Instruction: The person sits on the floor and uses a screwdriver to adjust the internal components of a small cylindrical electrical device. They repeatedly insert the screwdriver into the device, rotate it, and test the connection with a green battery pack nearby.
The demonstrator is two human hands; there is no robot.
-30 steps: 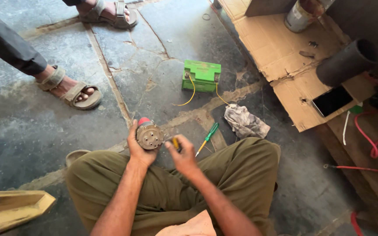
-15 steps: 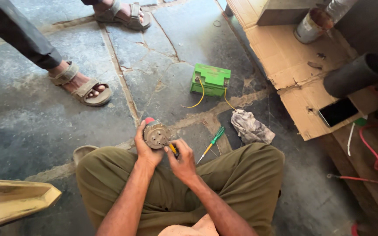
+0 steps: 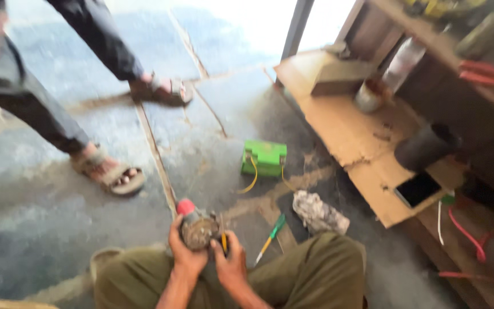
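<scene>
The head view, blurred, looks down at a person sitting cross-legged on a grey stone floor (image 3: 58,229) in olive trousers. One round, rusty metal part with a red cap (image 3: 196,229) sits near the bottom centre, above the knees. The left hand (image 3: 185,257) wraps it from below and the left, its grip clamped on the part's body. The right hand (image 3: 231,266) is just right of the part, its fingers closed on a thin yellow-handled tool (image 3: 224,242) that stands against the part's right edge; whether the tip enters the part cannot be told.

On the floor to the right of the hands lies one screwdriver with a green and yellow handle (image 3: 271,236), apart from both hands. Just beyond it to the right lies one crumpled grey rag (image 3: 318,213). Farther off sits one green box (image 3: 265,158) with two yellow wires curling from it toward the near side.

To the far left stand two sandalled feet (image 3: 110,171) of another person in dark trousers. At right, one sheet of cardboard (image 3: 350,134) carries one dark cylinder (image 3: 427,146), one flat dark phone-like slab (image 3: 418,189) and one tin (image 3: 368,97). Red cables (image 3: 467,234) trail near the right edge.
</scene>
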